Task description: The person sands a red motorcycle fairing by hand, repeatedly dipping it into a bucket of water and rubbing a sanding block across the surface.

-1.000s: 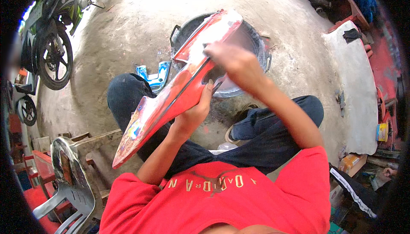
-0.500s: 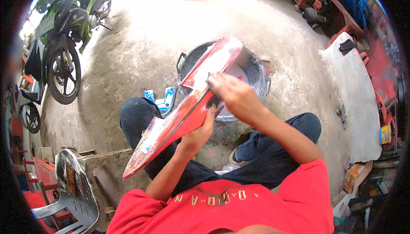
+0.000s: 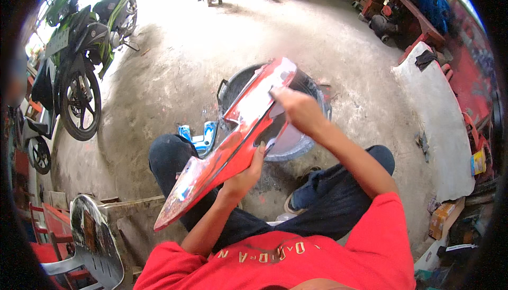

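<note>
**Red Fairing Panel: Support and Handling**

The long red motorcycle fairing panel (image 3: 233,141) is held at a slant above the person's lap, its upper end over the dark round tub (image 3: 312,131) on the concrete floor (image 3: 185,67). The left hand (image 3: 243,179) is closed around the lower edge near mid-length, thumb on the edge. The right hand (image 3: 296,110) presses on the upper face, fingers curled; whether it holds a cloth or pad cannot be told.

The panel appears to be thin moulded plastic: light, fairly stiff, yet likely to flex at its narrow tip. Its glossy, possibly wet surface may be slippery. Grip is best taken at the thick middle edge, not the tapered ends. A green motorcycle (image 3: 84,41) stands well apart on the left
</note>
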`<state>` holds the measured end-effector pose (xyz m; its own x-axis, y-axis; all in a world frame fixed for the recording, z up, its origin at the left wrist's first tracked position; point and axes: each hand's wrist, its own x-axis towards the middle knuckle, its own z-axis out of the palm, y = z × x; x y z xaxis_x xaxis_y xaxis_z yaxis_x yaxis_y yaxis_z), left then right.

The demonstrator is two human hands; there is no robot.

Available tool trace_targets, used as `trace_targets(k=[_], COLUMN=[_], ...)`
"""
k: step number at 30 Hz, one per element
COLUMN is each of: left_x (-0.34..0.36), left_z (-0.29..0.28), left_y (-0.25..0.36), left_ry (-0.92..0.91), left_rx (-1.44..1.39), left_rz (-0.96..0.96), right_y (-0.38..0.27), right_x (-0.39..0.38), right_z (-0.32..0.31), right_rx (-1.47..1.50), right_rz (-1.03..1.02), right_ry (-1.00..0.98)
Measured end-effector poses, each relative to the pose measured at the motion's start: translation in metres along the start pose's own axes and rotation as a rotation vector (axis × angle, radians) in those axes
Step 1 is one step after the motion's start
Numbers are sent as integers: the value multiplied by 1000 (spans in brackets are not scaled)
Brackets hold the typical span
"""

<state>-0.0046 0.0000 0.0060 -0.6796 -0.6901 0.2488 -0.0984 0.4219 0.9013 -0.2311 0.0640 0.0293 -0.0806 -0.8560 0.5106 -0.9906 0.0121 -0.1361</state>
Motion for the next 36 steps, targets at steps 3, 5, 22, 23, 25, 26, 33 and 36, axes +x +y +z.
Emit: trace_targets(k=[3, 5, 22, 23, 25, 26, 33, 36], left_x=[2, 0, 3, 3, 7, 4, 4, 3], left_z=[-2, -2, -4, -3, 0, 0, -2, -6], left_y=[7, 0, -8, -9, 3, -2, -3, -11], left_ry=[56, 88, 36, 18, 27, 32, 78, 59], left_rx=[-23, -59, 154, 184, -75, -112, 31, 30], left_rz=[113, 116, 152, 149, 70, 30, 168, 119], right_y=[-58, -27, -16, 9, 27, 7, 34, -20], right_x=[4, 2, 8, 5, 11, 4, -2, -4], right_z=[-25, -8, 0, 3, 4, 10, 7, 10], right_rx=[113, 169, 135, 31, 51, 90, 116, 131], right_rz=[-168, -172, -135, -57, 21, -65, 127, -169], right_ry=[93, 91, 79, 30, 30, 48, -116, 74])
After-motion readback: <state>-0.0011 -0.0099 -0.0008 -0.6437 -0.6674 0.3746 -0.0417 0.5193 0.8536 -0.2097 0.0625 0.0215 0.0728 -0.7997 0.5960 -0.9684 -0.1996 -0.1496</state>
